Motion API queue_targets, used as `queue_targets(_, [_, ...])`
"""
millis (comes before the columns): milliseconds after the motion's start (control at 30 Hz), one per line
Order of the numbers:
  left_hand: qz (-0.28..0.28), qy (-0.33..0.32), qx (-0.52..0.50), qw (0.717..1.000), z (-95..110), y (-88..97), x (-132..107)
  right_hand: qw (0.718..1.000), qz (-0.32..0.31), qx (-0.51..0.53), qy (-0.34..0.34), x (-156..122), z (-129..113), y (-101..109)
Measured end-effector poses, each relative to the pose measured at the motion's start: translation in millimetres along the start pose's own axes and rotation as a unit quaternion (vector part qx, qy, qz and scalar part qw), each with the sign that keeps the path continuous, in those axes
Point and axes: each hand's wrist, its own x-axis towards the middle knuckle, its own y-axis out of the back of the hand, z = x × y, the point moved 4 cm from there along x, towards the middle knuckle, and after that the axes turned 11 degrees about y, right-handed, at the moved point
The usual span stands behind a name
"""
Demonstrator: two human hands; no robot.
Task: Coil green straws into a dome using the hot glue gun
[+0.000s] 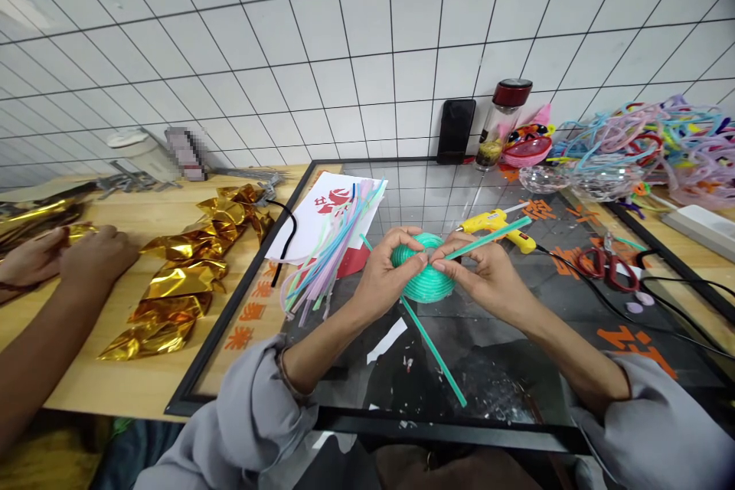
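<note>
Centrally, both hands grip a teal coil of pipe cleaner (426,281) above the glass surface (488,367). Left hand (386,273) clenches the coil's nine o'clock side, fingers curled over its top; right hand (485,276) pinches it at three o'clock. One teal stem (435,352) trails toward five o'clock. A yellow glue gun (498,227) lies at one o'clock, pastel pipe cleaners (327,260) at ten o'clock. A co-worker's hand (95,256) rests on gold foil (184,276) far at nine o'clock.

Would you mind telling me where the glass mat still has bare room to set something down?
Barest is the near strip of the glass mat, between the green tube and the right forearm, apart from small scraps. Also free: behind the hands, between straws and glue gun. The right side is crowded with scissors and cables.
</note>
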Motion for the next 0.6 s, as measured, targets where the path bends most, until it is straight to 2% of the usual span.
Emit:
queue_targets(300, [0.001, 0.012, -0.012, 1.000, 4, 1.0, -2, 0.998, -0.002, 0.025, -0.057, 5, 5, 12])
queue_targets(433, [0.001, 0.014, -0.018, 1.000, 6, 0.2, -3, 0.996, 0.012, 0.025, -0.084, 3, 10, 11])
queue_targets(600, [0.005, 0.014, -0.015, 1.000, 6, 0.6, -3, 0.986, 0.042, 0.057, -0.150, -2, 17, 7])
